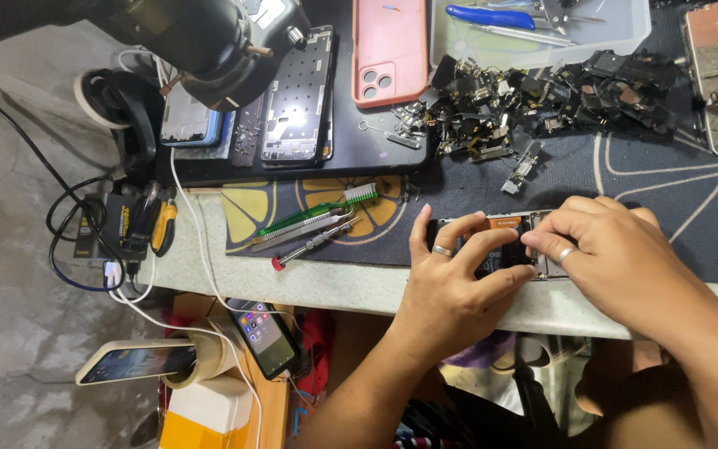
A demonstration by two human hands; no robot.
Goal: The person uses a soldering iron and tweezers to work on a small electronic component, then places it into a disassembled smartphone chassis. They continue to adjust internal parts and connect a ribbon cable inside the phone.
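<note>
Here, both of your hands meet over an opened phone (pixel 504 243) lying flat on the dark patterned mat (pixel 675 216) at the near edge of the counter (pixel 326 287). Your left hand (pixel 450 287) cups the phone's left end, thumb up along its side and forefinger bent over the top, so that grip is pinching the phone. Your right hand (pixel 617 254) covers the phone's right end with its fingertips pressed down on the exposed inside; whether it holds a small part there you cannot tell, as the fingers hide it.

Just left of your left hand lie a green toothbrush (pixel 326 209), a pair of metal tweezers (pixel 297 231) and a red-tipped screwdriver (pixel 313 246), side by side and slanted, clear of the phone. Beyond the phone, a heap of small black phone parts (pixel 542 100) sprawls across the mat, with one loose metal piece (pixel 523 170) near the phone's far edge. Further back sit a pink phone case (pixel 390 50), a bare phone frame (pixel 299 98) and a clear tray (pixel 625 33) holding blue-handled tools (pixel 489 17). A black lens barrel (pixel 209 41) hangs over the far left corner. Cables (pixel 85 233) and a charger cluster at the left edge, and two lit phones (pixel 263 337) rest below the counter.
</note>
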